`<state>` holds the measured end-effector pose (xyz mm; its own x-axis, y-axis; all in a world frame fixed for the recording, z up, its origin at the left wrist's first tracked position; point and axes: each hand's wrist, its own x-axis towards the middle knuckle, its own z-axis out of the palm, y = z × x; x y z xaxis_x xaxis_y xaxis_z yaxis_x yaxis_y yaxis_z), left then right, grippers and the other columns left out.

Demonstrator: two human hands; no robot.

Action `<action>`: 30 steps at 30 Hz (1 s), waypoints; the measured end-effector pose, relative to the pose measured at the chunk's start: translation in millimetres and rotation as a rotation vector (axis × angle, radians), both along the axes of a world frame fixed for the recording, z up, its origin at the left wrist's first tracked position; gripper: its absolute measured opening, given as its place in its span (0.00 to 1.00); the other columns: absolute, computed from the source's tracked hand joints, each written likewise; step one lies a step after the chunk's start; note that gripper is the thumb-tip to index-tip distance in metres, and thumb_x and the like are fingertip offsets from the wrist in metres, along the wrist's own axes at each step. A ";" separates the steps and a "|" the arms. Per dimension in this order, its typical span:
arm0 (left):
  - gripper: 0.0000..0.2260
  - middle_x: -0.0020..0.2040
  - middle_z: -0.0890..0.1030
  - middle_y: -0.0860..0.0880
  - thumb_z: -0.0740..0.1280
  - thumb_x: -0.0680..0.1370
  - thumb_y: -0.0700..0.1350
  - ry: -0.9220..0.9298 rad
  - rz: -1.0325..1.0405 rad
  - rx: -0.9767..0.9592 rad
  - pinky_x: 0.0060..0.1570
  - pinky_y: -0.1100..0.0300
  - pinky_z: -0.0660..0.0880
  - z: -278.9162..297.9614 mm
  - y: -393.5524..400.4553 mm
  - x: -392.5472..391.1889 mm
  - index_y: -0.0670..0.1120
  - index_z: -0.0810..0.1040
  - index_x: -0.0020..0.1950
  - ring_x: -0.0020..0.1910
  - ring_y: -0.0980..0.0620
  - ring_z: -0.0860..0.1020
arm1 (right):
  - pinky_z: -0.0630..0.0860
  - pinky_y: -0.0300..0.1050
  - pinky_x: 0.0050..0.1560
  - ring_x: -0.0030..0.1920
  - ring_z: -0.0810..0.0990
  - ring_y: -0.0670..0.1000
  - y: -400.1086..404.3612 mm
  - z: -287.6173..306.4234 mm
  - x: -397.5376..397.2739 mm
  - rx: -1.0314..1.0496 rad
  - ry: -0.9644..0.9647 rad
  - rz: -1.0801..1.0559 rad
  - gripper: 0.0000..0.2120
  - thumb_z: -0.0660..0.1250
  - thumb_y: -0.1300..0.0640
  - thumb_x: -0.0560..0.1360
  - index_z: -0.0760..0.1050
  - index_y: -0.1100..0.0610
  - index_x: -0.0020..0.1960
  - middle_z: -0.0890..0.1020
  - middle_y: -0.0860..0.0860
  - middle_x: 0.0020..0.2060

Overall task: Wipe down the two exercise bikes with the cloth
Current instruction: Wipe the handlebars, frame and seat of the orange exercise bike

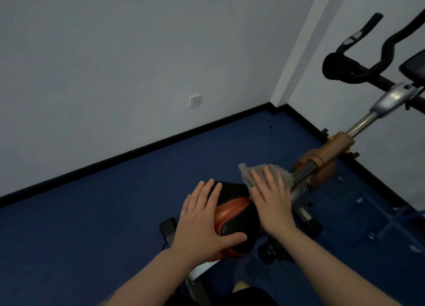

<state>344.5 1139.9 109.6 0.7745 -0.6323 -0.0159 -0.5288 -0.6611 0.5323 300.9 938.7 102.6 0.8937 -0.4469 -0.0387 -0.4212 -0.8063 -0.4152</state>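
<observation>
Both forearms reach forward, bare. The left hand (202, 216) lies flat, fingers spread, thumb out. The right hand (270, 200) presses palm-down, fingers extended together.

Pale walls (115, 52), black skirting (138, 148), blue floor (92, 213), socket (195, 100).

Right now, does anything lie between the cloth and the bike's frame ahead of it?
Nothing visible does. The right hand presses the cloth flat at the saddle's nose, and the frame tube lies just beyond it.
</observation>
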 end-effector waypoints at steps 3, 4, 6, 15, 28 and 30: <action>0.50 0.78 0.37 0.60 0.51 0.66 0.81 -0.012 -0.029 0.008 0.77 0.52 0.40 0.7 3.2 0.4 0.57 0.40 0.79 0.75 0.60 0.31 | 0.39 0.55 0.77 0.78 0.37 0.54 -4.6 6.8 16.5 0.062 0.085 -0.242 0.24 0.45 0.48 0.84 0.48 0.45 0.80 0.42 0.50 0.79; 0.48 0.78 0.38 0.60 0.49 0.67 0.80 -0.019 -0.039 0.002 0.77 0.53 0.40 0.8 5.0 0.7 0.57 0.40 0.79 0.75 0.61 0.32 | 0.38 0.55 0.77 0.78 0.35 0.54 8.0 7.2 17.0 0.108 0.062 -0.289 0.25 0.45 0.48 0.84 0.46 0.45 0.80 0.40 0.50 0.79; 0.42 0.78 0.40 0.62 0.46 0.71 0.76 -0.023 -0.057 -0.037 0.77 0.56 0.40 -0.1 8.9 3.5 0.58 0.43 0.79 0.75 0.62 0.33 | 0.35 0.53 0.76 0.77 0.31 0.54 43.0 4.2 7.5 0.227 -0.024 -0.334 0.26 0.46 0.46 0.84 0.43 0.43 0.79 0.36 0.47 0.78; 0.22 0.78 0.54 0.64 0.49 0.83 0.56 0.214 -0.179 -0.326 0.76 0.64 0.44 -3.9 27.9 27.0 0.56 0.59 0.77 0.77 0.65 0.45 | 0.42 0.57 0.77 0.78 0.39 0.57 73.6 17.9 -3.3 0.359 -0.038 -0.401 0.27 0.48 0.49 0.84 0.43 0.50 0.80 0.38 0.52 0.79; 0.21 0.78 0.51 0.64 0.49 0.83 0.55 0.248 -0.351 -0.312 0.72 0.72 0.40 -6.9 41.6 45.5 0.58 0.57 0.77 0.77 0.65 0.43 | 0.46 0.55 0.76 0.76 0.34 0.43 146.0 12.7 -31.8 0.333 -0.187 -0.464 0.18 0.46 0.38 0.80 0.55 0.25 0.69 0.38 0.34 0.76; 0.22 0.78 0.51 0.63 0.49 0.83 0.55 0.204 -0.371 -0.294 0.73 0.69 0.41 -7.9 42.1 46.8 0.58 0.56 0.78 0.77 0.65 0.43 | 0.44 0.52 0.75 0.72 0.29 0.38 156.8 8.2 -42.3 0.344 -0.197 -0.426 0.18 0.47 0.37 0.79 0.49 0.19 0.65 0.33 0.31 0.73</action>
